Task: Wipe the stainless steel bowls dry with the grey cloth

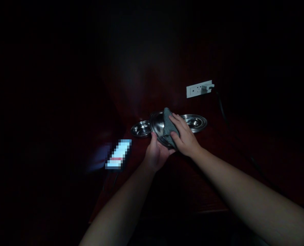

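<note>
My left hand (157, 154) grips the near lower rim of a shiny steel bowl (157, 123), thumb at its edge, holding it tilted above the table. My right hand (184, 136) presses a folded grey-green cloth (169, 127) against the bowl's surface, its fingers closed on the cloth. The cloth and fingers cover the bowl's right part. To the left of the held bowl sits a shallow steel dish (140, 129). Behind my right hand rests a set of round steel plates (196, 122), partly hidden by the hand.
A lit phone screen (119, 154), blurred out, stands at the left edge of the dark red table (188, 177). On the wall is a white socket panel (198, 89) with a plug in it. A dark cable (221, 108) runs down to the right. Surroundings are very dark.
</note>
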`<state>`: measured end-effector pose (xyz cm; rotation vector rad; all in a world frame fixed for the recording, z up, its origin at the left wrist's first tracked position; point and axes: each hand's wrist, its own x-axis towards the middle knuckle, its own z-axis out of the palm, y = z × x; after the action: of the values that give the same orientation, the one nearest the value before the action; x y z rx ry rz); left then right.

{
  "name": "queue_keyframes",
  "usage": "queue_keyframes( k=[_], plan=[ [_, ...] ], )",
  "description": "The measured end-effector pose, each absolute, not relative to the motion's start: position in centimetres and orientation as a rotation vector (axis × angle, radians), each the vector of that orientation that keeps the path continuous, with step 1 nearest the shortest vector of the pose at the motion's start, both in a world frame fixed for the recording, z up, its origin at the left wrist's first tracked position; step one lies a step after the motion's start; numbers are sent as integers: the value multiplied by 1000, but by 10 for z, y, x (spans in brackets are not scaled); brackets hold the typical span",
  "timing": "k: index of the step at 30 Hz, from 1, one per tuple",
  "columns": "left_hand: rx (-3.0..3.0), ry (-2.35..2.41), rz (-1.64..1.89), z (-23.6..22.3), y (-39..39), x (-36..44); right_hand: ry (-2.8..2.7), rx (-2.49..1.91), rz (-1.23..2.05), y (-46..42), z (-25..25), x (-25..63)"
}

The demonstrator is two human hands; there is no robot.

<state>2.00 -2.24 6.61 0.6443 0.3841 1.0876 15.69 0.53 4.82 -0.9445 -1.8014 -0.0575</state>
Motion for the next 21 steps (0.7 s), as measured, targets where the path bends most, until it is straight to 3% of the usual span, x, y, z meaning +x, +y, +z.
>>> queue_keyframes(
  k=[21],
  plan=[
    [714, 346, 1121, 50, -24, 19, -1859, -977, -17, 5, 47, 155]
  ],
)
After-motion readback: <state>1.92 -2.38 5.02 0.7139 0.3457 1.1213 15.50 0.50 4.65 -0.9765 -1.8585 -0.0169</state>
